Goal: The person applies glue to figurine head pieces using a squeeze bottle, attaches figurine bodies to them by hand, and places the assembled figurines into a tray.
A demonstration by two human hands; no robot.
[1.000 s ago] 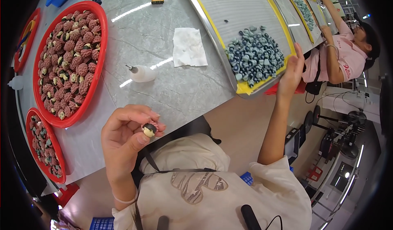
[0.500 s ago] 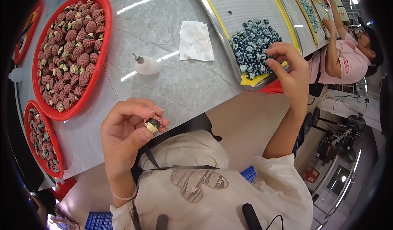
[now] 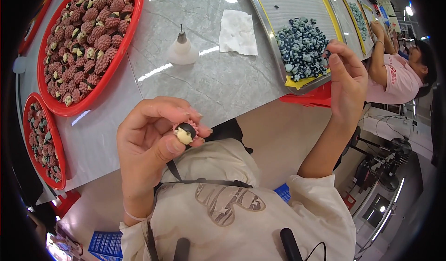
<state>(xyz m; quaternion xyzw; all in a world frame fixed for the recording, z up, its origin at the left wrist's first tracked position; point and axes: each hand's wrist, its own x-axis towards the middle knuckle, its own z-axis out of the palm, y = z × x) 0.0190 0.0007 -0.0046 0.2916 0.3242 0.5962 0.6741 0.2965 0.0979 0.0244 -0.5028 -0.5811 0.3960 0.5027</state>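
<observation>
My left hand [image 3: 151, 142] pinches a small pink ruffled piece with a cream and black centre [image 3: 186, 132] between thumb and fingers, close above my chest. My right hand [image 3: 344, 82] is raised at the near edge of a metal tray [image 3: 274, 52]. Its fingertips pinch one small blue-and-black piece [image 3: 327, 53] beside the heap of several blue and black pieces [image 3: 301, 46] on the tray's yellow sheet.
A large red tray [image 3: 121, 56] full of pink pieces and a smaller red tray [image 3: 55, 145] sit at left on the grey marble table [image 3: 218, 82]. A small white glue bottle [image 3: 181, 50] and a white paper towel [image 3: 238, 32] lie between. Another person in pink [image 3: 395, 75] works at right.
My right hand came down from the far side of the tray onto the blue heap and pinched one piece. My left hand stayed shut on the pink piece and moved closer.
</observation>
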